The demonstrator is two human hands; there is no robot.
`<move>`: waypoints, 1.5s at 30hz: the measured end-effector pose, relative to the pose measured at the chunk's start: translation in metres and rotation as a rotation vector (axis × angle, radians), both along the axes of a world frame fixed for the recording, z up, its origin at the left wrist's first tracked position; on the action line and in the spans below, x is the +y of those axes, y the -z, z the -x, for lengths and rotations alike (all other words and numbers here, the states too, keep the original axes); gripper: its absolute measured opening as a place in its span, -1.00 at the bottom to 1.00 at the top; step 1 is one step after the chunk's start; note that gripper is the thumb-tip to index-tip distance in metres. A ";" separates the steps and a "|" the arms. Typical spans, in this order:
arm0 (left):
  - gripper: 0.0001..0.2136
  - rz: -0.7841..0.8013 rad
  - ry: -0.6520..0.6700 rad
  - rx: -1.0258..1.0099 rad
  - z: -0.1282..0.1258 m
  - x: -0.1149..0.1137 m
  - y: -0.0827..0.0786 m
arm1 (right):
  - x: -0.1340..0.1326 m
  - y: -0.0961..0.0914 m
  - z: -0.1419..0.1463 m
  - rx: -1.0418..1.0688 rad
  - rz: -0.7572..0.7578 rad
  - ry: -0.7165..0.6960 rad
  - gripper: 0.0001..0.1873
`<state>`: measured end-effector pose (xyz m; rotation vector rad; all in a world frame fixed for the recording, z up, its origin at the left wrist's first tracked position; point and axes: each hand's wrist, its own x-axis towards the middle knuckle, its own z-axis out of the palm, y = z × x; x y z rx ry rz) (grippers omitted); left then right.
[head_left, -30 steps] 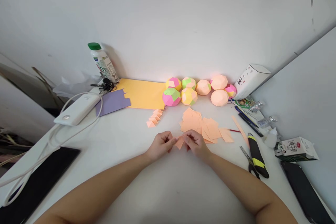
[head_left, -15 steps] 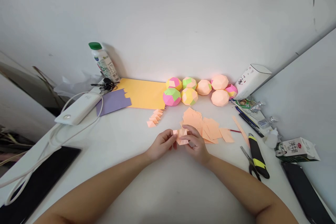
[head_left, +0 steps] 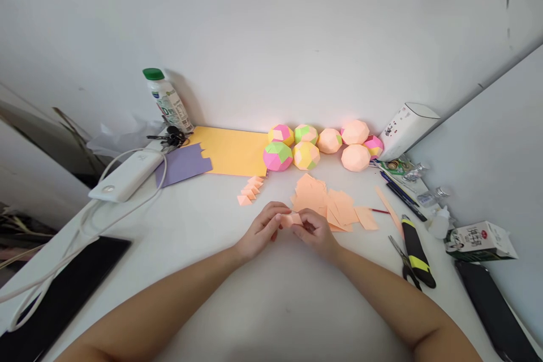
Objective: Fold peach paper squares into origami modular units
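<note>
Between my two hands, low over the white table, is a small piece of peach paper (head_left: 290, 220) with folds in it. My left hand (head_left: 261, 230) pinches its left end between thumb and fingers. The right end is gripped by my right hand (head_left: 316, 233), fingers curled round it. Just beyond my right hand lies a loose pile of peach paper squares (head_left: 310, 194). Several folded peach paper pieces (head_left: 250, 191) form an overlapping row beyond my left hand. Faceted paper balls (head_left: 355, 158) in peach, yellow, green and pink sit against the wall.
Yellow paper (head_left: 237, 153) and purple paper (head_left: 183, 165) lie at the back left beside a bottle (head_left: 169, 103) and a white power strip (head_left: 127, 175). On the right are scissors (head_left: 406, 263), a utility knife (head_left: 417, 251), pens (head_left: 401, 195), a milk carton (head_left: 479, 241) and a phone (head_left: 492, 308).
My right fingers have come down from the paper's upper edge and closed on its right end. The piece now looks narrower, more folded. My left hand has shifted its grip slightly.
</note>
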<state>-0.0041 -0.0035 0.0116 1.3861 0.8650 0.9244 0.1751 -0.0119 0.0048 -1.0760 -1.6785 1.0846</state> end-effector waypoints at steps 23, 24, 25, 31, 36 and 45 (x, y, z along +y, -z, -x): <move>-0.56 0.163 0.091 -0.071 -0.001 0.000 -0.001 | 0.002 0.003 -0.003 0.205 0.264 -0.036 -0.74; -0.57 0.170 0.095 -0.068 -0.001 0.000 -0.001 | 0.002 0.003 -0.003 0.201 0.261 -0.034 -0.74; -0.59 0.177 0.099 -0.067 0.000 0.000 -0.002 | 0.002 0.003 -0.003 0.197 0.257 -0.034 -0.74; -0.61 0.206 0.085 -0.103 0.000 -0.002 -0.001 | 0.001 0.002 -0.002 0.170 0.255 -0.041 -0.77; -0.70 0.220 0.001 -0.080 0.000 0.000 0.004 | 0.001 0.006 -0.002 0.163 0.258 -0.052 -0.76; -0.78 0.281 -0.077 -0.132 0.001 0.006 0.004 | 0.001 0.005 -0.002 0.151 0.254 -0.068 -0.74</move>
